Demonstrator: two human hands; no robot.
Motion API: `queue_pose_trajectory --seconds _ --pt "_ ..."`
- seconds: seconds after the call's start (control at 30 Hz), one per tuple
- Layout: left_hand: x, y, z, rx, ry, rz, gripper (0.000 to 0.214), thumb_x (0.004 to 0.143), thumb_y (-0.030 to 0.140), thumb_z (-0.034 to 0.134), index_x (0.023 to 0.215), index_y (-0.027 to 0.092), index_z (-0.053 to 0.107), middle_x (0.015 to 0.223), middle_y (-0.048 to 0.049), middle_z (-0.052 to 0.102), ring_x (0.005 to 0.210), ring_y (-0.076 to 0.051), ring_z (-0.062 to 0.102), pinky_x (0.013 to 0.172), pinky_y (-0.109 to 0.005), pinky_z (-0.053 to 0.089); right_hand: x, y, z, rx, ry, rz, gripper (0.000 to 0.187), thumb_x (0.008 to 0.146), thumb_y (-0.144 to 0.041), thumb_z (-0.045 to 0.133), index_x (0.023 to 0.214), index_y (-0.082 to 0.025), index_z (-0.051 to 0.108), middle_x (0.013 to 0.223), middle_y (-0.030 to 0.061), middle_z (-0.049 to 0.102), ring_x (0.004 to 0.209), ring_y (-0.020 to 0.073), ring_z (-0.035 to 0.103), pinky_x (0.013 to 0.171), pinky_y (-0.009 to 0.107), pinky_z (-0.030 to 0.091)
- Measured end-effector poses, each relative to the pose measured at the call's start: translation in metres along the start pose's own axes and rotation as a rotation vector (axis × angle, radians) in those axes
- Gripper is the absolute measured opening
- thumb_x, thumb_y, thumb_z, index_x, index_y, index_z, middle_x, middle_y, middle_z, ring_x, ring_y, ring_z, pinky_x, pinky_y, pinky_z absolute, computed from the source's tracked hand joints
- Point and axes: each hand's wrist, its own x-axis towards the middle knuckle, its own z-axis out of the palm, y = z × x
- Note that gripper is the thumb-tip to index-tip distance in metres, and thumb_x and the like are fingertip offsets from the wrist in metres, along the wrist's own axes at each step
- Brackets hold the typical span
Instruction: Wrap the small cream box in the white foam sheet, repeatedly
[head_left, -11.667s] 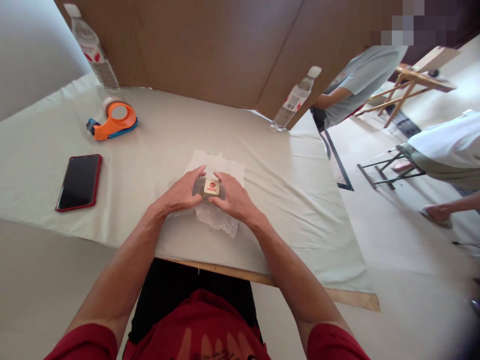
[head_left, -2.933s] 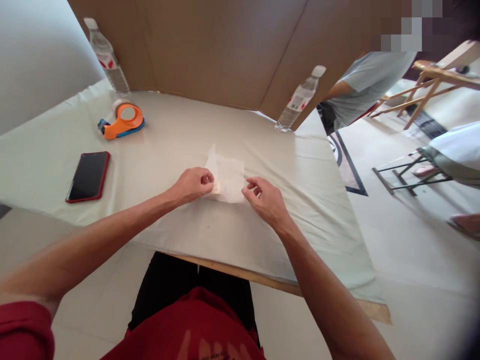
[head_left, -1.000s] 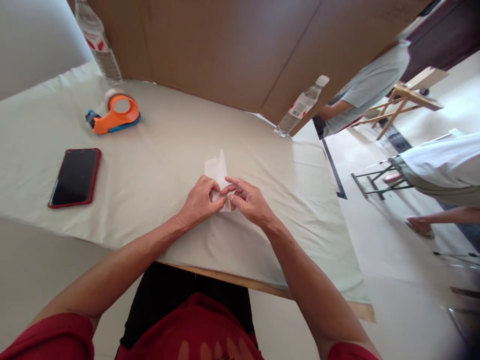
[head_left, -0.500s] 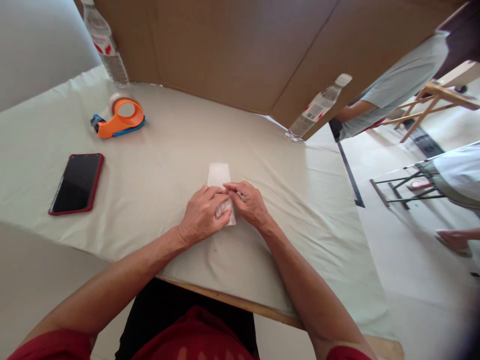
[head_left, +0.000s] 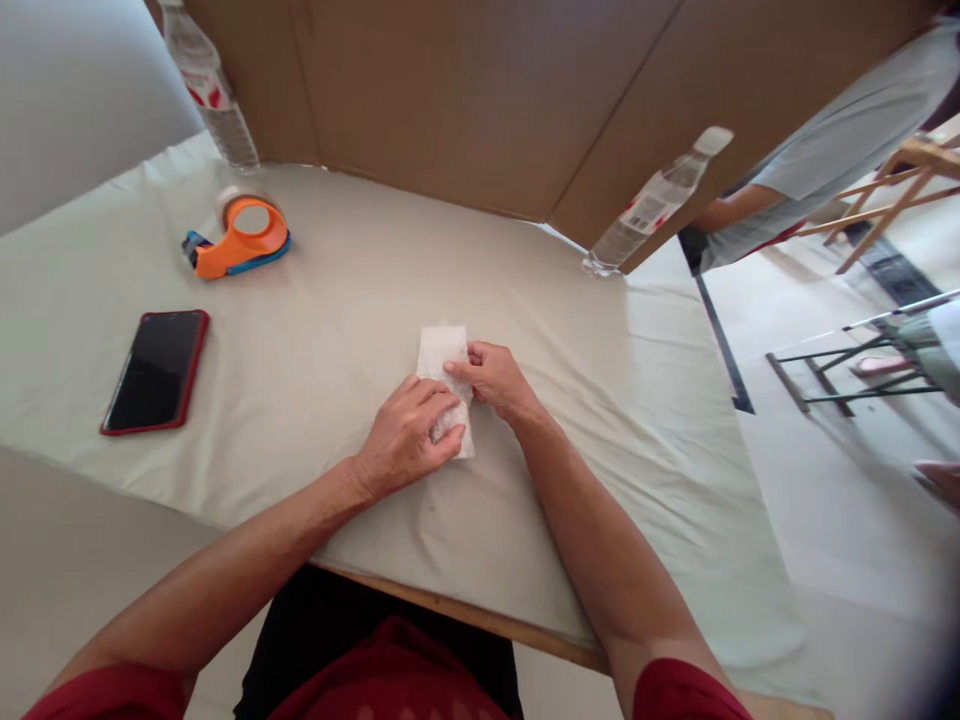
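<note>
Head camera: a folded white wrapping [head_left: 441,345], gripped in both hands on the cloth-covered table [head_left: 337,300].
The left hand [head_left: 411,432] curls over its near part, fingers and thumb closed around it — the right hand [head_left: 495,380] pinches its right edge, thumb on top. To the left lie a phone [head_left: 155,372] (red case, dark screen) and, farther back, an orange tape dispenser [head_left: 238,250]; beyond stands a brown cardboard panel [head_left: 465,100] — a water bottle [head_left: 214,105] near its left end.
</note>
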Motion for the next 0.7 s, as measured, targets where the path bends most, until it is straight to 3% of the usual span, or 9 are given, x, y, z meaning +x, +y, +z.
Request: queue_pose_trajectory --seconds 0.17,0.33,0.57,0.7 --pt "0.000 -0.002 0.001 -0.034 -0.021 -0.038 0.014 0.086 0.018 0.063 0.100 0.015 0.067 0.091 -0.0084 0.073 0.084 -0.024 0.060 0.079 -0.038 0.055 -0.007 0.003 0.004 0.049 0.034 -0.115 0.027 0.068 -0.041 0.074 0.071 -0.019 0.060 0.065 -0.0046 0.053 0.061 0.0102 0.044 0.057 0.025 0.037" --pt "-0.002 -0.003 0.002 -0.026 -0.010 -0.106 0.018 0.085 0.021 0.063 0.102 0.017 0.066 0.100 -0.0101 0.069 0.093 -0.025 0.061 0.085 -0.039 0.055 -0.012 -0.002 0.008 0.131 -0.034 -0.177 0.024 0.073 -0.039 0.073 0.082 -0.019 0.064 0.073 -0.0032 0.059 0.068 0.0120 0.051 0.066 0.025 0.043" --pt "-0.006 -0.004 0.004 0.030 0.136 -0.319 0.067 0.070 0.031 0.076 0.129 0.017 0.048 0.128 -0.0164 0.052 0.123 -0.033 0.052 0.107 -0.052 0.046 -0.020 -0.006 0.010 0.161 -0.080 -0.217 0.036 0.076 -0.049 0.072 0.098 -0.021 0.065 0.091 0.0017 0.070 0.086 0.0176 0.063 0.083 0.032 0.052" --pt "-0.005 -0.013 0.007 -0.067 0.024 -0.453 0.091 0.069 0.037 0.077 0.146 0.012 0.035 0.130 -0.0193 0.055 0.122 -0.034 0.054 0.105 -0.053 0.045 -0.032 -0.011 0.008 0.112 -0.156 -0.278 0.033 0.081 -0.047 0.070 0.101 -0.021 0.064 0.097 0.0027 0.071 0.094 0.0193 0.065 0.090 0.034 0.052"
